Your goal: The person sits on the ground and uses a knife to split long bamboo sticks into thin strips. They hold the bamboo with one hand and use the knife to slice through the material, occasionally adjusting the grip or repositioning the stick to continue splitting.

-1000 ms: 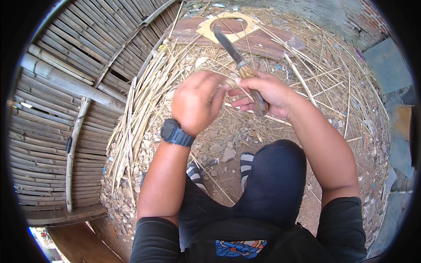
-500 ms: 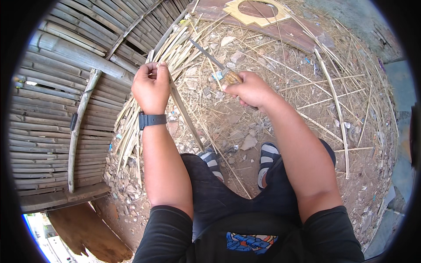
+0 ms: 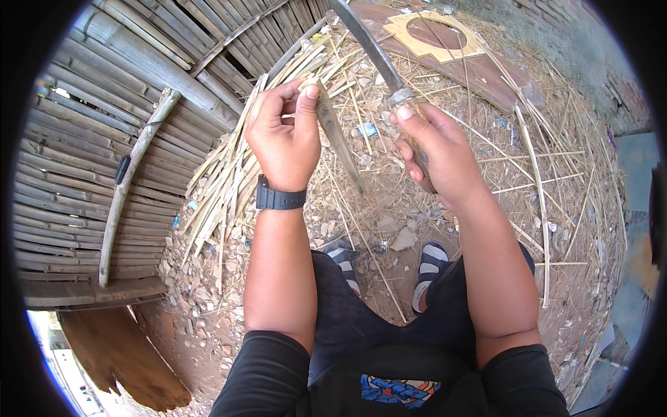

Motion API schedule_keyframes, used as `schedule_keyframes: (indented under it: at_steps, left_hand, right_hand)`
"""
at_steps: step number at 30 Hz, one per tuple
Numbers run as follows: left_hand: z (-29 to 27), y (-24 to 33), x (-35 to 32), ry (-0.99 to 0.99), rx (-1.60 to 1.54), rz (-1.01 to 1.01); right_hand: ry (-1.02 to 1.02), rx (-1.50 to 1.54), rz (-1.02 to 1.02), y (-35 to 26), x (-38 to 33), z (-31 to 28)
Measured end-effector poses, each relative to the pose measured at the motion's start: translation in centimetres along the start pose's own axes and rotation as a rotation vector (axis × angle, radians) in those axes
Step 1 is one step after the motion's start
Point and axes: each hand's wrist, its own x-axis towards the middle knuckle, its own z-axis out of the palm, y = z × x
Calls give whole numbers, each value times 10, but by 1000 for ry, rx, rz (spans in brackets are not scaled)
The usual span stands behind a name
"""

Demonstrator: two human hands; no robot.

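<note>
My left hand (image 3: 286, 139) pinches the upper end of a flat bamboo strip (image 3: 338, 144), which slants down to the right and toward me. In my right hand (image 3: 438, 153) is the worn wooden handle of a sickle-like knife (image 3: 375, 54). Its dark, slightly curved blade points up and away to the left, apart from the strip. My right fingers wrap the handle, with the thumb laid along it. Beyond my left hand lies a pile of split bamboo strips (image 3: 221, 186).
A bamboo-slat wall (image 3: 83, 201) with a leaning pole (image 3: 132, 187) stands at left. Stony ground carries loose strips and shavings. A brown board (image 3: 379, 24) bearing a yellow cut-out frame (image 3: 397, 29) lies at the far side. My sandalled feet (image 3: 432, 267) are below my hands.
The knife has swung up, its blade now pointing more steeply away from me. Both hands have shifted right in view, and the bamboo strip's lower end has lifted away from my foot.
</note>
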Motion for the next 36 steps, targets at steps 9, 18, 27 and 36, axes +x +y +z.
schedule_keyframes:
  at_steps: [9, 18, 27, 36]
  left_hand:
    - [47, -29, -35, -167, 77, 12]
    - [61, -22, -36, -258, 21, -77]
    - [60, -14, -34, -300, -23, -67]
    - [57, -8, -33, -323, -43, -39]
  right_hand:
    - [-22, 2, 10, 23, -28, -24]
    - [-55, -17, 96, 30, -27, -38]
    - [-43, -102, 137, 30, -24, -41]
    - [-40, -90, 139, 32, -23, -40]
